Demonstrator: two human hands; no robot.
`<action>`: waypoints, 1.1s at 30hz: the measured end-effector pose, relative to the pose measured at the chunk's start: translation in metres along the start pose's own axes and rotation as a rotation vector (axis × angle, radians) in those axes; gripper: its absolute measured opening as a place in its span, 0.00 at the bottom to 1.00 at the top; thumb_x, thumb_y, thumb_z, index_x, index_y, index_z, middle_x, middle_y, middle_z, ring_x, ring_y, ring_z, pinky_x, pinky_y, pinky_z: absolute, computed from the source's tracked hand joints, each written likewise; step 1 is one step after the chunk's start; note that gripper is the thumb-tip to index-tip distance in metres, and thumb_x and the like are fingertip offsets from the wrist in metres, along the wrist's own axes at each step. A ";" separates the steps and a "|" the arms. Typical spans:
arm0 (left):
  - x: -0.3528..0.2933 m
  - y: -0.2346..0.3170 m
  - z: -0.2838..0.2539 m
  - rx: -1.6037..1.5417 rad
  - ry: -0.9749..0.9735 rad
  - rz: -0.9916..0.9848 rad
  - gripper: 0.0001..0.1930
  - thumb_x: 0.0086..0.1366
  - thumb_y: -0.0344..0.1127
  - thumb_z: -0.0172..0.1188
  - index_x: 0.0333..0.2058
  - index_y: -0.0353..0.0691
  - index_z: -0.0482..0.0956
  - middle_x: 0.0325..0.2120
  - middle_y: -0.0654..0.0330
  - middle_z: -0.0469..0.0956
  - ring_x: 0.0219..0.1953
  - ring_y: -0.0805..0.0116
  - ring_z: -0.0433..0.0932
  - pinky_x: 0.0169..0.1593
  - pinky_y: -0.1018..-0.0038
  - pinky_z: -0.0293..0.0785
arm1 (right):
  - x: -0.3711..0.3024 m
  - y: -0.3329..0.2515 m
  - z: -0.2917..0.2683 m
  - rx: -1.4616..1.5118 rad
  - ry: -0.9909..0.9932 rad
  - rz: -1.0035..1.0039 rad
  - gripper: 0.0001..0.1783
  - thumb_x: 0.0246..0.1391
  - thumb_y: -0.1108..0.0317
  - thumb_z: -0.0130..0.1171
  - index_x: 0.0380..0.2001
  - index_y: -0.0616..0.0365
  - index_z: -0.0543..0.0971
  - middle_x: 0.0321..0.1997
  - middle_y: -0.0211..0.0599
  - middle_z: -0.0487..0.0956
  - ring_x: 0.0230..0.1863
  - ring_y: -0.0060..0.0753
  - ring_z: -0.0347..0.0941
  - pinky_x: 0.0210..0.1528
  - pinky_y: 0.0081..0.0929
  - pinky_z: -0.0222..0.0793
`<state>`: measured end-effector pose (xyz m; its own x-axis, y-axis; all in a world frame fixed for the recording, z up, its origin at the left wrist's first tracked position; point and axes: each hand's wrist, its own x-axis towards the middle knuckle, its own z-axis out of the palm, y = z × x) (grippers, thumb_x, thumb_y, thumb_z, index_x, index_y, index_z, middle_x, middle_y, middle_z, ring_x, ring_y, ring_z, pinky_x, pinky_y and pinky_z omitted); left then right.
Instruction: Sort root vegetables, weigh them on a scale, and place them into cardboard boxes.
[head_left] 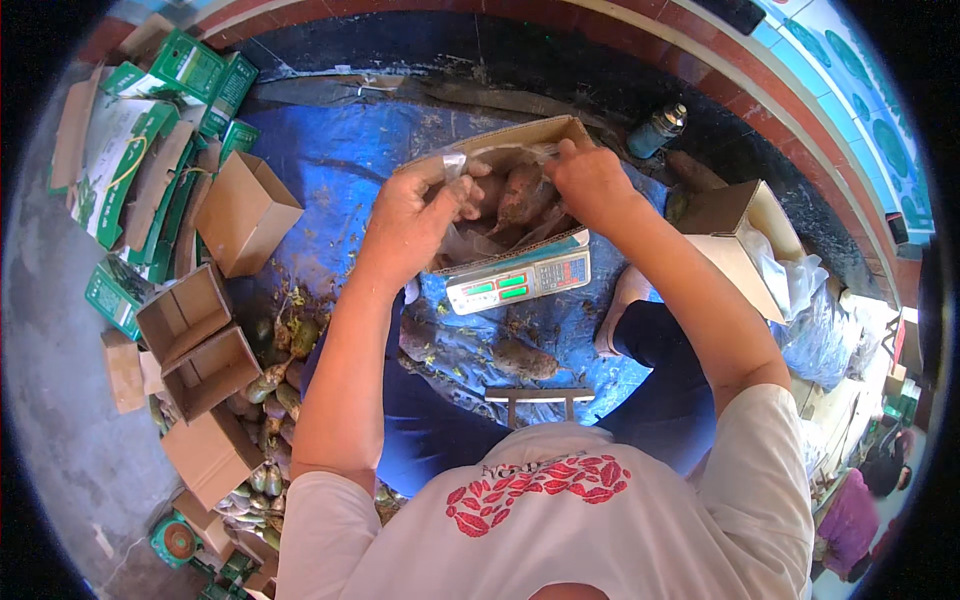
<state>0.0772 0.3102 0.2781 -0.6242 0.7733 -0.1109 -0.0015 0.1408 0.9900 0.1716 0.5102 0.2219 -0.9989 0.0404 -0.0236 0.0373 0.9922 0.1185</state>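
The person's left hand (415, 208) pinches a clear, thin plastic bag (455, 163); the right hand (592, 182) pinches its other side. Fat, reddish-brown roots (522, 195) lie in the bag, inside an open brown cardboard box (532, 133). The box sits on a flat white scale (535, 282) on a blue plastic sheet (330, 170).

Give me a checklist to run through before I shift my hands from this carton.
1. Carton set on the digital scale: ok, it rests on top.
2. Clear plastic bag lining the carton: ok, with reddish-brown tubers inside.
3. Hands at the bag's edge: ok, left hand on the left, right hand on the right; firmness of grip: cannot tell.
4. Weight reading: cannot tell, digits too small.
5. Tarp clear before the scale: not ok, a loose tuber lies there.
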 end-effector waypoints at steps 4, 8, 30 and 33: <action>-0.003 -0.003 -0.003 0.004 -0.001 -0.006 0.10 0.60 0.32 0.50 0.36 0.32 0.75 0.25 0.61 0.74 0.26 0.76 0.71 0.32 0.79 0.69 | 0.018 -0.005 -0.019 -0.275 0.177 -0.280 0.12 0.40 0.67 0.51 0.33 0.49 0.76 0.31 0.32 0.71 0.36 0.34 0.67 0.34 0.22 0.63; -0.010 0.000 -0.006 -0.010 0.027 -0.011 0.10 0.60 0.32 0.50 0.35 0.32 0.75 0.24 0.61 0.74 0.26 0.76 0.71 0.32 0.80 0.69 | 0.030 -0.023 -0.060 -0.099 0.734 -0.236 0.14 0.38 0.67 0.53 0.34 0.51 0.76 0.30 0.33 0.70 0.35 0.36 0.67 0.36 0.24 0.63; -0.014 -0.001 -0.004 -0.063 0.024 0.005 0.10 0.60 0.32 0.49 0.32 0.31 0.76 0.23 0.59 0.75 0.24 0.75 0.71 0.30 0.79 0.70 | 0.034 -0.020 0.087 0.007 -0.099 -0.671 0.15 0.41 0.68 0.52 0.36 0.56 0.73 0.32 0.42 0.71 0.28 0.39 0.74 0.25 0.29 0.72; -0.014 -0.001 -0.004 -0.052 0.031 -0.001 0.10 0.60 0.32 0.49 0.32 0.31 0.76 0.23 0.59 0.75 0.25 0.75 0.71 0.31 0.79 0.70 | 0.035 -0.026 0.074 -0.057 -0.072 -0.718 0.12 0.40 0.69 0.51 0.32 0.59 0.73 0.31 0.43 0.72 0.27 0.39 0.74 0.25 0.29 0.72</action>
<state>0.0829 0.2968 0.2791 -0.6478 0.7538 -0.1102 -0.0421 0.1091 0.9931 0.1379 0.4943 0.1449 -0.7718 -0.6097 -0.1805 -0.6312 0.7691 0.1008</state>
